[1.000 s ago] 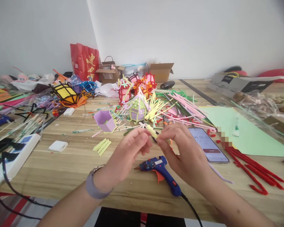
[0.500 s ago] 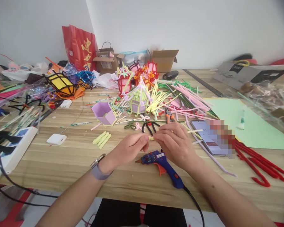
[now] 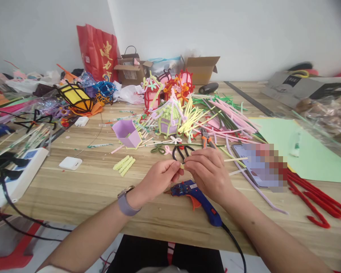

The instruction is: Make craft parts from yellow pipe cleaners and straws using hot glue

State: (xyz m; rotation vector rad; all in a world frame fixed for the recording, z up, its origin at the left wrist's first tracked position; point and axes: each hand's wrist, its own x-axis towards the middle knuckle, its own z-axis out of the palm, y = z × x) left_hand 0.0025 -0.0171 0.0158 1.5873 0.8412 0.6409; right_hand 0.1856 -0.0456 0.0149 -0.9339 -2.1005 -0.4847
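My left hand (image 3: 161,178), with a watch at its wrist, pinches one end of a small pale yellow pipe cleaner (image 3: 182,166). My right hand (image 3: 207,170) is closed over the other end, its fingers hiding most of it. A thin pale stick (image 3: 236,159) sticks out to the right from behind that hand; whether it is gripped I cannot tell. Just below both hands lies a blue glue gun (image 3: 197,197) with an orange trigger. Several coiled yellow pipe cleaner pieces (image 3: 124,165) rest to the left. Beyond them is an open purple box (image 3: 127,134).
Pliers (image 3: 207,138) and black pipe cleaner loops (image 3: 182,152) lie behind my hands. A small purple and green lantern (image 3: 167,121) stands farther back. To the right are a phone (image 3: 250,167) and red pipe cleaners (image 3: 321,201); a power strip (image 3: 19,176) is at left.
The whole view has shifted slightly. Both hands keep nearly the same pose around the yellow piece, and the objects on the table stay where they were.
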